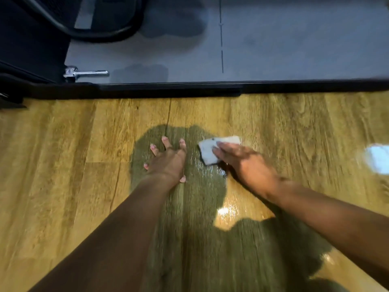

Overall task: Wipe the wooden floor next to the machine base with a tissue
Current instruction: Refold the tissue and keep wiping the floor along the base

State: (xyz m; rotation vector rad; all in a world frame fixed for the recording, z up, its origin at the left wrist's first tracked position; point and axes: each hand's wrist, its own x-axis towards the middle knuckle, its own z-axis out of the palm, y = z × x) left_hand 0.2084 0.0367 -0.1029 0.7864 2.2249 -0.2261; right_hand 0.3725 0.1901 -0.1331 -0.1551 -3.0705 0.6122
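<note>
Far left: black frame (31, 39) with a curved tube, and a chrome lever (85, 73) sticking out at its foot over a grey deck (273, 49). The base (189, 89) shows as a black edge running across the whole view, and the floor (63, 165) starts right at it, wood grain, blurred by motion.

Left hand (168, 163) is planted on the floor left of centre. Grip spread, fingers (166, 142) fanned and pointing at the base, holding nothing. It sits inside a dark shadow (189, 207) lying over the boards.

Just right of it is the tissue (207, 150), white, folded flat on the floor, near the base but apart from it. Left hand and tissue are close, not touching.

Right hand (242, 161) lies on the tissue's right part. Grip flat, fingers straight and together, pressing the tissue down onto the floor, not pinching it. The forearm comes in from lower right.

Far right: bright glare patch (376, 158) on the floor; a smaller shine (225, 211) sits below the right wrist.
</note>
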